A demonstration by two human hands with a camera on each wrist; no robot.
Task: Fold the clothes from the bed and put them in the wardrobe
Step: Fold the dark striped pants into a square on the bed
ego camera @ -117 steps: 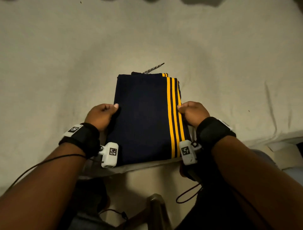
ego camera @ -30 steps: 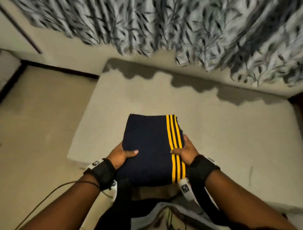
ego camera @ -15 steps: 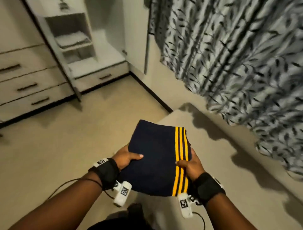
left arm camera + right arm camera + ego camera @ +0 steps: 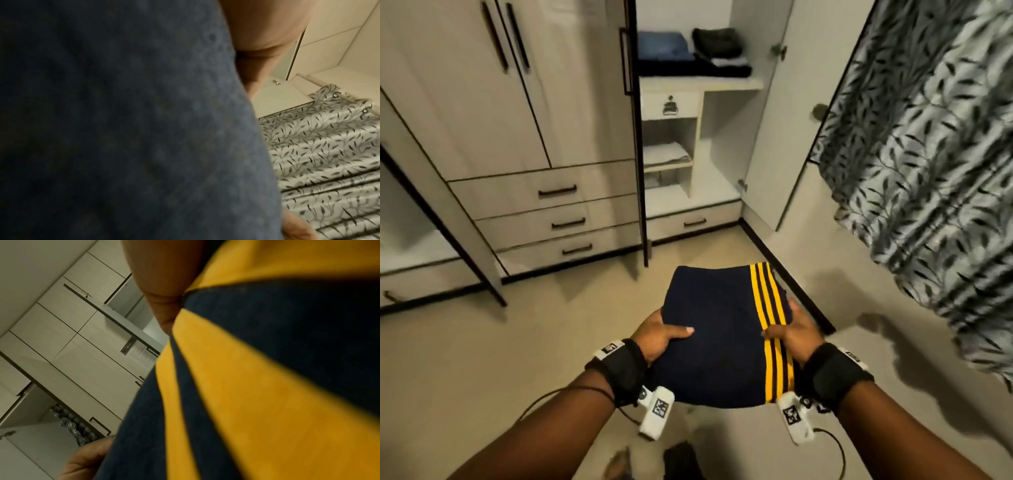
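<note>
The view has swung off the bed and onto the open wardrobe (image 4: 698, 144), far ahead. The folded navy garment (image 4: 717, 337) rides level, near, between both hands: left hand (image 4: 655, 334) and right hand (image 4: 792, 334) each pinch an edge, thumbs on top. Keep it flat and aim for that far shelf (image 4: 702, 83).

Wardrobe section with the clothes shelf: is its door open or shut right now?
Open. The door is swung aside to the right, and the shelf shows folded clothes stacked inside.
</note>
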